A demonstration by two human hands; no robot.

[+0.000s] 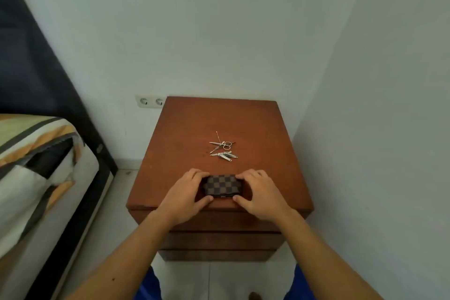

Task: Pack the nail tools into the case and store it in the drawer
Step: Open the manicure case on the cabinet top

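A small brown checkered case (222, 185) lies closed near the front edge of a wooden nightstand (255, 124). My left hand (185, 196) grips its left end and my right hand (260, 195) grips its right end, thumbs at the front edge. Behind the case lies a loose pile of silver nail tools (223, 148): small scissors, clippers and thin picks. The nightstand's drawer fronts (219, 238) below the top are closed.
A bed with striped bedding (36, 165) and a dark frame stands at the left. A double wall socket (151, 101) sits beside the nightstand's back left corner. White walls close in behind and to the right. Pale tiled floor lies below.
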